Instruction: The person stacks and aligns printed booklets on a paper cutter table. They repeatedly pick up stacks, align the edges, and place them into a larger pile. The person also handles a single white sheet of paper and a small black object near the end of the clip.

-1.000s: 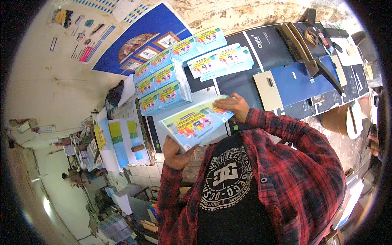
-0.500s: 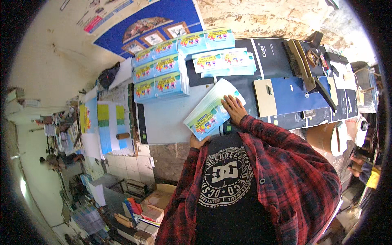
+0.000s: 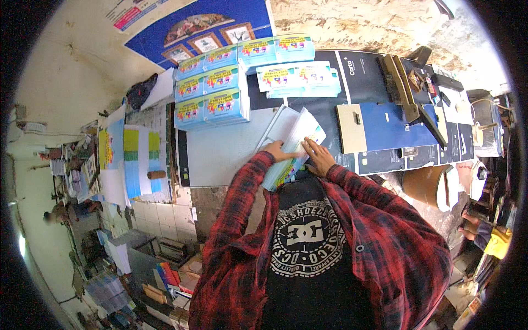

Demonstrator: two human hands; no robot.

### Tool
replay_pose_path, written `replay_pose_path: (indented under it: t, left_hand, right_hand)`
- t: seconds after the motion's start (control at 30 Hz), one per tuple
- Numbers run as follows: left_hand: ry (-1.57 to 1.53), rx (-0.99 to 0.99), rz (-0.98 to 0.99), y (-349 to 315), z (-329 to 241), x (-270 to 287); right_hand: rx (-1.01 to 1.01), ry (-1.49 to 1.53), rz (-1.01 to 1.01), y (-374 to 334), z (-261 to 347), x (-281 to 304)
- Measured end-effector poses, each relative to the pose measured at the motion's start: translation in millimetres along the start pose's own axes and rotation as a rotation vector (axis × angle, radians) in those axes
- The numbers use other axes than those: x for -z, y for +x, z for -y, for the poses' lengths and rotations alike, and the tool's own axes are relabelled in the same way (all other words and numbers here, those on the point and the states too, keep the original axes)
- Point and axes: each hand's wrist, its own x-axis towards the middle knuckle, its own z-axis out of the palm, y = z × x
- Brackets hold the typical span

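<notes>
A bundle of light-blue printed booklets stands tilted on its edge at the table's front, close against my shirt. My left hand grips its left side, with the thumb toward the right hand. My right hand closes on its right side, fingertips over the colourful cover. Just left of the bundle, another light-blue piece lies flat on the pale board, partly covered by the bundle and the left hand. How many booklets are in the grip cannot be made out.
Tall stacks of the same booklets stand at the back left. A lower pile lies right of them. A blue-and-beige board and a wooden clamp-like frame occupy the right side. A brown bin stands below the table's right edge.
My left hand has come up from the bundle's lower corner to its left side. The bundle has tipped up from lying slanted, and a light-blue piece now shows beside it.
</notes>
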Motion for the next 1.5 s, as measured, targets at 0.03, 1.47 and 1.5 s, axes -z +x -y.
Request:
replay_pose_path:
  t: [0.03, 1.47, 1.5]
  left_hand:
    - [0.244, 0.001, -0.086, 3, -19, -5]
    - [-1.338, 0.162, -0.461, -8, -18, -82]
    - [-1.400, 0.147, -0.466, -6, -16, -86]
  right_hand:
    - [0.001, 0.032, -0.025, 0, -1, -1]
    - [-0.553, 0.730, 0.241, 54, -35, 42]
    - [-0.531, 0.584, 0.307, 55, -28, 55]
